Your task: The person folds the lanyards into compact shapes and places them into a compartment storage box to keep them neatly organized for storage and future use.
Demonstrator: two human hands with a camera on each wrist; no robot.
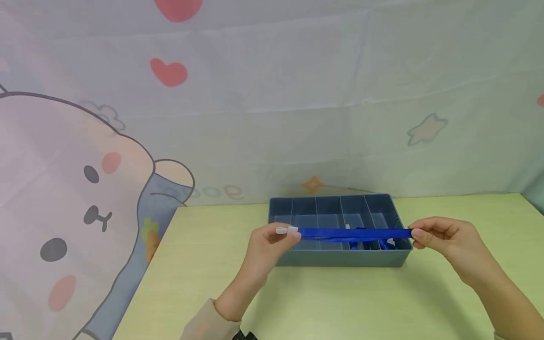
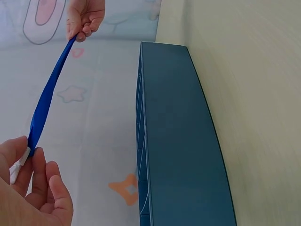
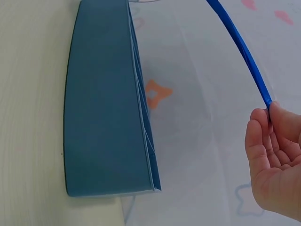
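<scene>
A blue strap [image 1: 352, 233] spans the air above a compartmented box [image 1: 340, 258], the left hand [image 1: 269, 241] pinching its white-tipped end by the box's left side, the right hand [image 1: 450, 240] pinching the other end just past the box's right edge. More blue pieces [image 1: 386, 244] lie in the box's right-hand compartments. Tabletop [image 1: 348, 302] stretches before the box and to either side; the patterned cloth [image 1: 276, 141] hangs close behind it.

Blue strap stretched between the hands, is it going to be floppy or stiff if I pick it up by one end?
Probably floppy: the blue strap looks thin and flat, and its layers part slightly near the white end piece. It's likely light for its length, being so narrow.
</scene>
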